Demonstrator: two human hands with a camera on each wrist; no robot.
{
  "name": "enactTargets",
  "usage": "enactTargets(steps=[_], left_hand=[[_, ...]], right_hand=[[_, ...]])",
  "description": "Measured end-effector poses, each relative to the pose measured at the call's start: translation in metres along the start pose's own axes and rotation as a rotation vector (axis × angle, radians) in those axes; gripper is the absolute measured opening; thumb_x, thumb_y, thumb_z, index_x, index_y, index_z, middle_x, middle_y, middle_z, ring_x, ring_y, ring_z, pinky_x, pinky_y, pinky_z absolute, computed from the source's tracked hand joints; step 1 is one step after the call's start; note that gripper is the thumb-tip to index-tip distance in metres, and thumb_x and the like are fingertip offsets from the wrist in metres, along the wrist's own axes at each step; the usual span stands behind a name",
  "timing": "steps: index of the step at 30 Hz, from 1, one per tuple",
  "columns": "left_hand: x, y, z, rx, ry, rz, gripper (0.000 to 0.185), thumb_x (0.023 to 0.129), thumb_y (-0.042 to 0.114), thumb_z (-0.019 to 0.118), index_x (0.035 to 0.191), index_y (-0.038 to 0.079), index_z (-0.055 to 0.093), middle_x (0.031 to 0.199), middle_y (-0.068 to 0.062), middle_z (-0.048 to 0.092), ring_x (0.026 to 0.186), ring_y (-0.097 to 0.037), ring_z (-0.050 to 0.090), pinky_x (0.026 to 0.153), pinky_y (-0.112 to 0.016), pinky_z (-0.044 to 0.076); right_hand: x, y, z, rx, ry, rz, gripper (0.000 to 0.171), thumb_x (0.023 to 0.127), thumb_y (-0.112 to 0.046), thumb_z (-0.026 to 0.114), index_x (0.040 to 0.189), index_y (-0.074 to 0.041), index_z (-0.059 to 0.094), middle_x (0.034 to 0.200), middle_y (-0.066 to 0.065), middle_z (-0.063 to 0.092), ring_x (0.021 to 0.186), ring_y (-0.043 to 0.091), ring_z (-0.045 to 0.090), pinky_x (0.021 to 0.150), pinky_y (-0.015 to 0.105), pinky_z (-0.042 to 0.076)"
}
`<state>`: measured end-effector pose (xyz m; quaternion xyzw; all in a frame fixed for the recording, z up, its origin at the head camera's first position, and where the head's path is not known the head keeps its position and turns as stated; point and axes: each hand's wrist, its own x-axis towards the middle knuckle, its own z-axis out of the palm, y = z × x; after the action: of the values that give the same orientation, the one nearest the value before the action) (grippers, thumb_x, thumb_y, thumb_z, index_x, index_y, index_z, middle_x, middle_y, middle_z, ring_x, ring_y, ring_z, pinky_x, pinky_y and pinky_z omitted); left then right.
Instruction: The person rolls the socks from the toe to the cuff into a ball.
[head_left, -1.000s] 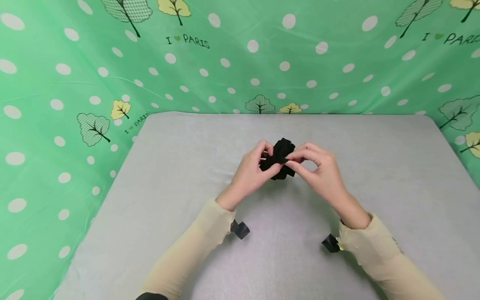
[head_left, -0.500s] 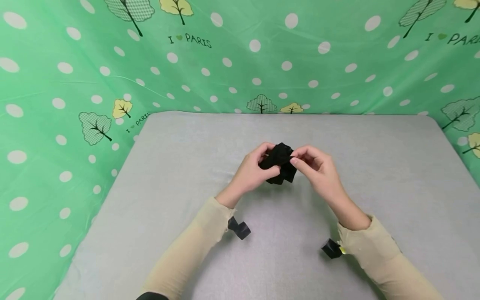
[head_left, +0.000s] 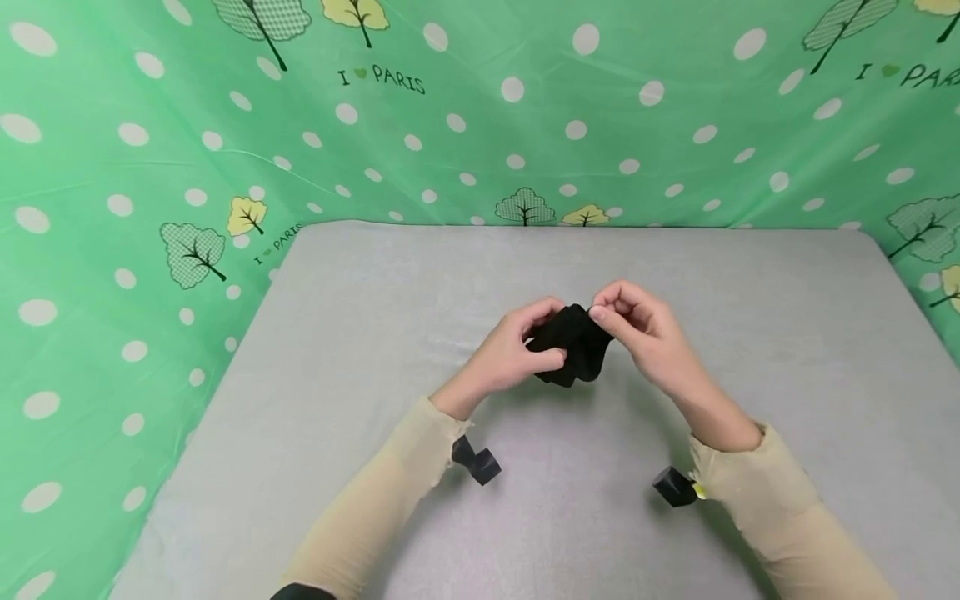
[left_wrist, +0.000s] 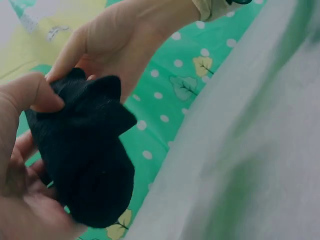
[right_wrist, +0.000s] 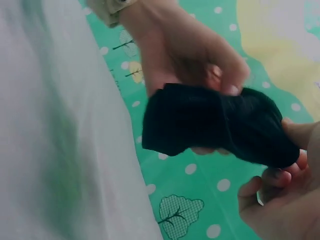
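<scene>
A crumpled bundle of black cloth, sock-like in shape, is held between both hands above the grey table. My left hand grips its left side, thumb in front and fingers behind. At the upper right edge, my right hand pinches the cloth between thumb and fingertips. In the left wrist view the black cloth has a rounded lower end and pointed folds at the top. The right wrist view shows the cloth stretched lengthwise, its right end in the right hand's fingers.
The grey table extends around the hands, its far edge against a green polka-dot sheet printed with trees. Small black blocks, one at the left cuff and one at the right cuff, stick out below the wrists.
Both hands and the cloth have shifted slightly right and toward me. The right fingers have moved from the bundle's middle to its upper right edge, and the cloth has spread into a smoother shape.
</scene>
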<state>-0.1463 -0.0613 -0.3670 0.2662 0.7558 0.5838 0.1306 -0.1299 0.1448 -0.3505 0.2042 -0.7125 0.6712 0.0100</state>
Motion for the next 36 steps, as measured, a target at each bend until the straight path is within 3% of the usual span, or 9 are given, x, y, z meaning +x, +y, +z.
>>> enactTargets(steps=[7, 12, 16, 25, 30, 36], left_hand=[[-0.002, 0.002, 0.005, -0.2, -0.138, 0.067, 0.04, 0.08, -0.003, 0.059, 0.12, -0.009, 0.055, 0.106, -0.024, 0.061, 0.088, -0.009, 0.057, 0.078, -0.021, 0.05], [-0.005, 0.008, 0.005, -0.256, -0.111, 0.107, 0.043, 0.08, -0.006, 0.06, 0.121, -0.012, 0.053, 0.109, -0.028, 0.059, 0.091, -0.01, 0.057, 0.081, -0.021, 0.051], [-0.008, 0.016, -0.003, -0.279, -0.081, 0.12, 0.044, 0.079, -0.007, 0.062, 0.122, -0.012, 0.053, 0.112, -0.03, 0.059, 0.094, -0.012, 0.059, 0.084, -0.022, 0.051], [-0.006, 0.022, -0.011, -0.078, -0.125, 0.086, 0.035, 0.083, 0.003, 0.065, 0.118, -0.002, 0.063, 0.106, -0.019, 0.068, 0.088, -0.012, 0.061, 0.079, -0.024, 0.052], [-0.006, 0.023, -0.009, -0.03, -0.111, 0.036, 0.032, 0.085, 0.008, 0.063, 0.116, 0.0, 0.064, 0.102, -0.015, 0.069, 0.086, -0.011, 0.062, 0.079, -0.023, 0.053], [-0.008, 0.029, -0.007, 0.031, -0.067, -0.015, 0.03, 0.088, 0.008, 0.064, 0.117, 0.005, 0.065, 0.105, -0.012, 0.071, 0.087, -0.012, 0.065, 0.08, -0.023, 0.054]], right_hand=[[0.001, 0.0, -0.012, 0.171, -0.127, 0.008, 0.018, 0.102, 0.001, 0.048, 0.092, -0.01, 0.059, 0.074, -0.008, 0.053, 0.071, 0.009, 0.047, 0.065, 0.022, 0.041], [-0.001, 0.0, -0.014, 0.347, -0.218, -0.01, 0.02, 0.103, 0.001, 0.045, 0.096, -0.011, 0.06, 0.077, -0.007, 0.054, 0.071, 0.008, 0.048, 0.066, 0.021, 0.044], [-0.003, -0.004, -0.015, 0.389, -0.238, -0.03, 0.02, 0.103, 0.001, 0.045, 0.098, -0.01, 0.06, 0.079, -0.007, 0.055, 0.074, 0.009, 0.049, 0.069, 0.022, 0.044], [-0.008, -0.021, -0.012, 0.157, -0.115, -0.044, 0.009, 0.101, -0.004, 0.055, 0.093, -0.001, 0.057, 0.077, -0.004, 0.056, 0.072, 0.01, 0.053, 0.07, 0.023, 0.046], [-0.014, -0.025, -0.008, -0.053, -0.146, -0.128, 0.003, 0.096, 0.003, 0.059, 0.095, 0.001, 0.058, 0.084, -0.004, 0.057, 0.075, 0.009, 0.053, 0.068, 0.022, 0.044], [-0.019, -0.029, -0.006, -0.39, -0.125, -0.284, 0.03, 0.079, 0.014, 0.074, 0.098, -0.007, 0.065, 0.092, -0.002, 0.065, 0.078, 0.004, 0.053, 0.07, 0.018, 0.043]])
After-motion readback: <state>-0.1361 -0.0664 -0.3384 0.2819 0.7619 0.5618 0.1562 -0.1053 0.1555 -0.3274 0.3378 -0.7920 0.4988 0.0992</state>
